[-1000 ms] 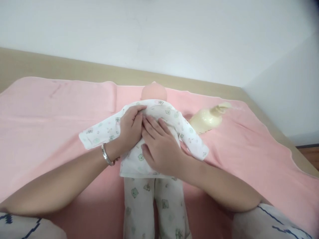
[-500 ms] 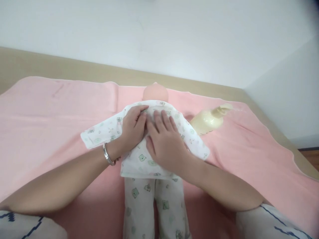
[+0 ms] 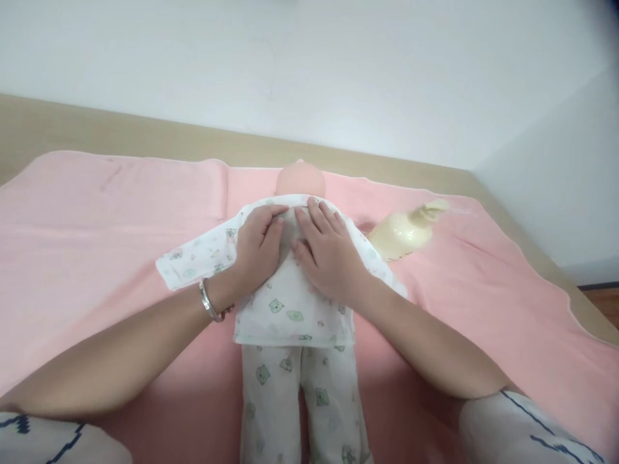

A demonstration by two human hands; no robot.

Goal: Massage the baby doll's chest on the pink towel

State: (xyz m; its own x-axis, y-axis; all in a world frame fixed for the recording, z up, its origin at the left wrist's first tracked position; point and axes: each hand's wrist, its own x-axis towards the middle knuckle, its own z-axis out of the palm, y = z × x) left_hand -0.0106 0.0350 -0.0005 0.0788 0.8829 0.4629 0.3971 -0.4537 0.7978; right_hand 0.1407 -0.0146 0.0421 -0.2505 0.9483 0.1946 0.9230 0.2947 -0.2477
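Observation:
A baby doll (image 3: 300, 179) lies on its back on a pink blanket (image 3: 97, 219), its bald head pointing away from me. It wears a white top (image 3: 290, 309) and trousers (image 3: 300, 399) printed with small bears. My left hand (image 3: 258, 248), with a metal bangle at the wrist, rests flat on the left side of the doll's chest. Beside it, my right hand (image 3: 329, 254) lies flat on the right side of the chest. Both hands have fingers stretched out on the cloth and hold nothing. The top's left sleeve (image 3: 193, 258) lies spread out to the side.
A cream-coloured bottle (image 3: 403, 232) lies on its side on the blanket, right of the doll. The blanket covers a beige surface (image 3: 145, 138) that meets a white wall. Wooden floor (image 3: 602, 299) shows at the far right.
My right hand has slid up from the doll's belly to its upper chest, beside my left hand. The left hand has barely moved.

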